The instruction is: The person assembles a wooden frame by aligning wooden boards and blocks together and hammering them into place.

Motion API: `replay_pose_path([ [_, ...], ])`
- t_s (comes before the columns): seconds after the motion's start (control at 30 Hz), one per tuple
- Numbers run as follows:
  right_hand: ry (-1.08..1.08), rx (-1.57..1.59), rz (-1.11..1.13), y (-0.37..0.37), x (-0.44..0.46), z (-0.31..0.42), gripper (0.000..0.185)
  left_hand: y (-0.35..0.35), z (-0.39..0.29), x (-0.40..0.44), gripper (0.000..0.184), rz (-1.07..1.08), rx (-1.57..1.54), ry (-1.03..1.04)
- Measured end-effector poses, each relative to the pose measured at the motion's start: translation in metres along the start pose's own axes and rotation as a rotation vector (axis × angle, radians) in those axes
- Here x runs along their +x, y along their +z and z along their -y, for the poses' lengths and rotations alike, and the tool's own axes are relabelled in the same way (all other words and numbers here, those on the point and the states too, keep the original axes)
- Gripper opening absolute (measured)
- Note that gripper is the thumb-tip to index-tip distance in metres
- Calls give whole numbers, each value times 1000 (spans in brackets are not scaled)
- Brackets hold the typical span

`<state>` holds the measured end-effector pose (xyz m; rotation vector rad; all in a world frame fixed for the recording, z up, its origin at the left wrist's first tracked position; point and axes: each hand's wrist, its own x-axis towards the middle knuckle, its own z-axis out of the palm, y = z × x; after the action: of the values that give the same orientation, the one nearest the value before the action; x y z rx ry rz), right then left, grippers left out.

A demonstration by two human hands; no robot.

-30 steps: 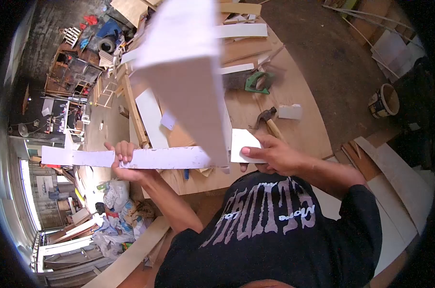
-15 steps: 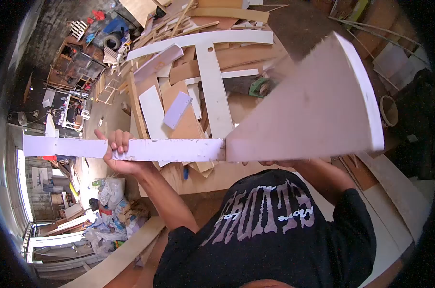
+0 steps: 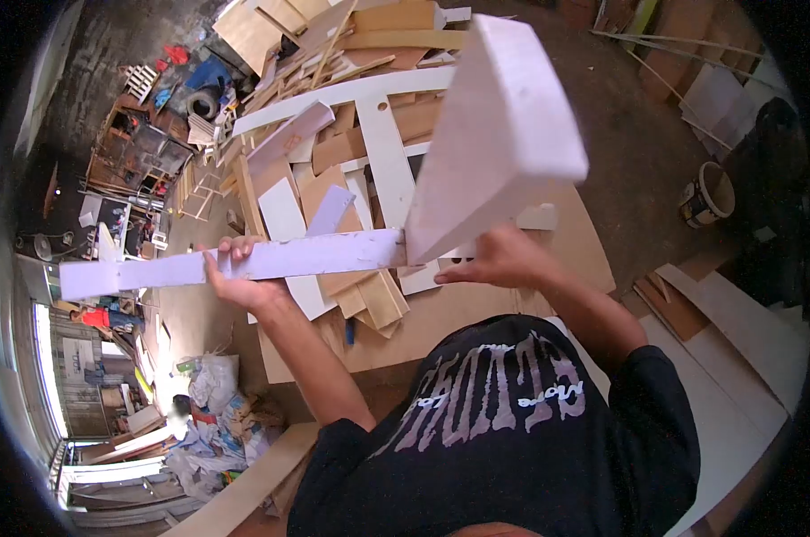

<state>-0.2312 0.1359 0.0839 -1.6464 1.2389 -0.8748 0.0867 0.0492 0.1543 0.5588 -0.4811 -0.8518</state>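
Note:
A white wooden piece has a long narrow arm [image 3: 324, 254] and a broad flared panel [image 3: 485, 134] joined at one end. My left hand [image 3: 244, 277] is closed around the narrow arm, with the palm below and fingertips curled over its top. Against the lower edge of the flared panel rests my right hand [image 3: 503, 258], its thumb pointing left and its other fingers partly hidden by the panel. The piece is held up above a plywood-topped table [image 3: 566, 259], and its panel end stands tilted upward. Chips and worn marks show along the arm's edge.
On the table lie a white T-shaped board [image 3: 389, 161], a small white block [image 3: 330, 210] and several wood offcuts [image 3: 373, 300]. A bucket [image 3: 707, 194] stands on the floor to the right. Filled bags [image 3: 212, 385] and large sheets [image 3: 718, 376] are nearby.
The flared panel has swung left and turned, showing its thick end edge. The arm's right end has risen slightly. More of my right hand shows below the panel.

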Motion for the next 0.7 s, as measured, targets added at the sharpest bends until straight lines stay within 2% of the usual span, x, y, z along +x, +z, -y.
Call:
replay_pose_path([
  [0.07, 5, -199, -54, -2, -2, 21, 99, 18, -4, -11, 21, -54, 15, -21],
  [0.1, -105, -238, -173, -3, -2, 28, 98, 24, -5, -15, 23, -119, 27, -38],
  [0.13, -217, -277, -290, -4, -1, 35, 96, 11, -2, -4, 23, -108, 22, -37],
  [0.17, -158, -298, -313, -4, -1, 41, 94, -15, 3, 17, 26, -28, -1, -49],
  [0.2, -167, -297, -322, -6, 1, 44, 94, -14, 1, 21, 28, 54, -25, -57],
  [0.4, -130, -481, -175, -26, 8, 63, 93, -12, 2, 13, 33, 14, -122, -123],
  [0.53, -142, -243, -66, -33, 7, 56, 87, -17, 1, 10, 34, 15, -158, -86],
  [0.6, -239, -307, -235, -24, 2, 51, 86, -18, -1, 8, 34, -7, -159, -53],
  [0.7, -247, -339, -258, -18, 1, 42, 82, -25, 0, 8, 32, 4, -135, -44],
])
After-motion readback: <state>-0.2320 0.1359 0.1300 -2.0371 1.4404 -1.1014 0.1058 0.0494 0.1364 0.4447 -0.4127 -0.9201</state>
